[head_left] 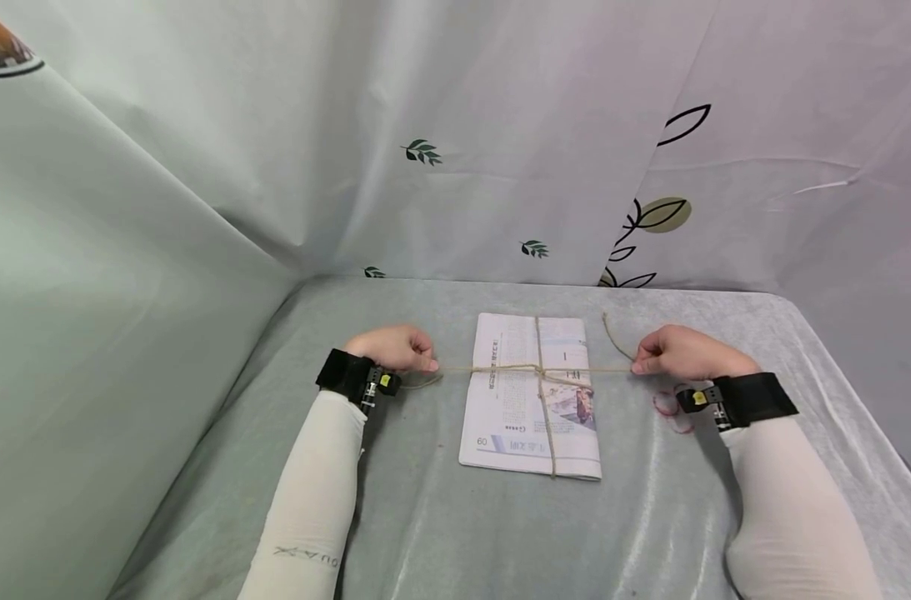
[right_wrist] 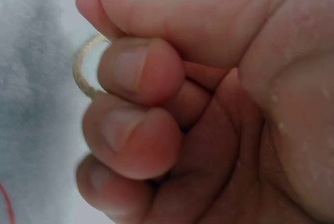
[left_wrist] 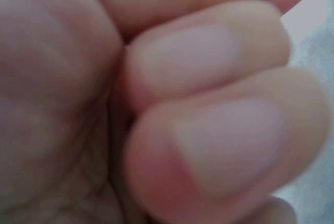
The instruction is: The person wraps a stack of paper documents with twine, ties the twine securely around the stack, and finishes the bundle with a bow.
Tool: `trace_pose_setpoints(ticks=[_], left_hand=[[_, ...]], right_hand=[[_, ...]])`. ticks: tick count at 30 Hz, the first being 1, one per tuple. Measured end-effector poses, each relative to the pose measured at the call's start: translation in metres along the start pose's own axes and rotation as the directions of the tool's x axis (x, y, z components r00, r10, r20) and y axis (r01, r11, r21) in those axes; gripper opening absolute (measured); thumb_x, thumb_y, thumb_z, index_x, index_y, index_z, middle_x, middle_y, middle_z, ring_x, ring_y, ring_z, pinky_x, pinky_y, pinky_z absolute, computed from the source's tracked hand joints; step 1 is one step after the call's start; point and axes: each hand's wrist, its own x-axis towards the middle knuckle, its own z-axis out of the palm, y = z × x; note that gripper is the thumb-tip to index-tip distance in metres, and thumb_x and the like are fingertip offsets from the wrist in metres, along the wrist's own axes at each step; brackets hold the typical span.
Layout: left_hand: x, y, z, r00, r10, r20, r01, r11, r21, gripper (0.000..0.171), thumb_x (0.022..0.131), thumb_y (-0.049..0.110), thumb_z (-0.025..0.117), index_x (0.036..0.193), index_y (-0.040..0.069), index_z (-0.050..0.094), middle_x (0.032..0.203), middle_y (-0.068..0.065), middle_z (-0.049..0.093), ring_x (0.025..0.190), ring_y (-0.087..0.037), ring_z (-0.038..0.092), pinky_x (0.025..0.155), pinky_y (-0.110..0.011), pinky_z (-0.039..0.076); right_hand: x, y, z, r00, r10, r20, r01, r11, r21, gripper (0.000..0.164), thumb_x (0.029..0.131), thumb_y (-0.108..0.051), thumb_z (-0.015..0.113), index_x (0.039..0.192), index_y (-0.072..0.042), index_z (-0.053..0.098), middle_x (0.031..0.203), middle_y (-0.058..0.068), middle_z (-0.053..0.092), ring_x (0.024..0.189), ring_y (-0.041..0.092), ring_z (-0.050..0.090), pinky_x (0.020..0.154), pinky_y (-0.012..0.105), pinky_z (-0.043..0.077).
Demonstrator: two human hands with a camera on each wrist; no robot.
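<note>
Between the left hand [head_left: 395,347] and right hand [head_left: 688,350], in the head view, lies a folded newspaper [head_left: 503,425] wrapped in twine [head_left: 541,371] both pinch. Left wrist view: curled fingers [left_wrist: 235,145]. Right wrist view: twine loops beside curled fingers [right_wrist: 138,140].

Your newspaper [head_left: 503,421] is matt paper; your twine [head_left: 541,369], rough fibre; your table cover [head_left: 425,525], faintly glossy sheeting.
</note>
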Motion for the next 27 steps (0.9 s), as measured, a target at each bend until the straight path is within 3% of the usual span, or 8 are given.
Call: trace_pose_setpoints(ticks=[6,10,14,22,27], left_hand=[[0.001,-0.005,-0.002,0.991,0.04,-0.127,-0.033,0.998,0.056,0.048,0.107,0.035,0.076,0.069,0.017,0.052,0.064,0.009,0.039,0.06,-0.012,0.037,0.064,-0.032,0.032],[-0.005,-0.008,-0.006,0.987,0.036,-0.155,-0.025,0.997,0.071,0.052,0.106,0.035,0.078,0.068,0.019,0.046,0.065,0.008,0.038,0.061,-0.012,0.036,0.066,-0.032,0.033],[-0.009,-0.012,-0.011,0.984,0.031,-0.174,-0.015,0.996,0.093,0.048,0.104,0.034,0.079,0.069,0.019,0.049,0.067,0.009,0.04,0.064,-0.012,0.038,0.068,-0.032,0.034],[-0.014,-0.021,-0.017,0.974,-0.032,-0.224,0.059,0.992,0.115,0.05,0.104,0.03,0.08,0.068,0.019,0.047,0.067,0.007,0.038,0.064,-0.013,0.037,0.07,-0.033,0.034],[-0.019,-0.027,-0.02,0.961,-0.107,-0.254,0.139,0.984,0.112,0.047,0.102,0.033,0.08,0.069,0.018,0.051,0.066,0.006,0.043,0.065,-0.015,0.042,0.068,-0.033,0.036]], right_hand=[[0.0,0.003,0.001,0.997,0.028,-0.074,-0.032,0.998,-0.059,0.028,0.106,-0.026,0.077,0.081,-0.013,0.072,0.069,-0.006,0.048,0.069,0.018,0.047,0.068,0.036,0.036],[0.003,0.004,0.003,0.996,0.03,-0.084,-0.036,0.997,-0.069,0.03,0.106,-0.028,0.077,0.081,-0.013,0.071,0.068,-0.006,0.046,0.068,0.018,0.047,0.067,0.036,0.036],[0.003,0.005,0.004,0.994,0.034,-0.105,-0.042,0.996,-0.081,0.03,0.105,-0.03,0.078,0.081,-0.014,0.073,0.069,-0.006,0.05,0.069,0.018,0.048,0.067,0.036,0.037],[0.001,0.006,-0.001,0.978,0.037,-0.206,-0.067,0.988,-0.142,0.025,0.105,-0.028,0.08,0.085,-0.012,0.077,0.077,-0.004,0.064,0.073,0.018,0.052,0.07,0.039,0.042],[0.001,0.008,-0.004,0.964,0.089,-0.252,-0.126,0.983,-0.136,0.021,0.104,-0.026,0.079,0.091,-0.009,0.081,0.083,-0.001,0.071,0.074,0.02,0.055,0.068,0.04,0.044]])
